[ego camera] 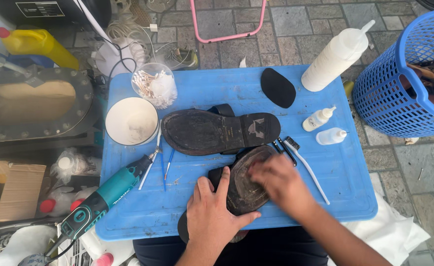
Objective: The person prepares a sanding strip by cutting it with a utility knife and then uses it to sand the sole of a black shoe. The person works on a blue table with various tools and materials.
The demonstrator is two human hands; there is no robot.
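A dark sandal [244, 189] lies sole-up at the front of the blue plastic table top [325, 162]. My left hand [217, 214] presses on its heel end and grips its edge, holding it down. My right hand [278, 180] is blurred and rests on the worn forepart of the sole; whether it holds anything I cannot tell. A second sandal [217, 130] lies sole-up just behind, across the middle of the table.
A black rubber half-sole [278, 87], three white squeeze bottles [335, 56], a white brush [308, 167], a white bowl [131, 120], a cup of cotton swabs [154, 84] and a teal rotary tool [106, 197] surround the sandals. A blue basket [404, 79] stands at right.
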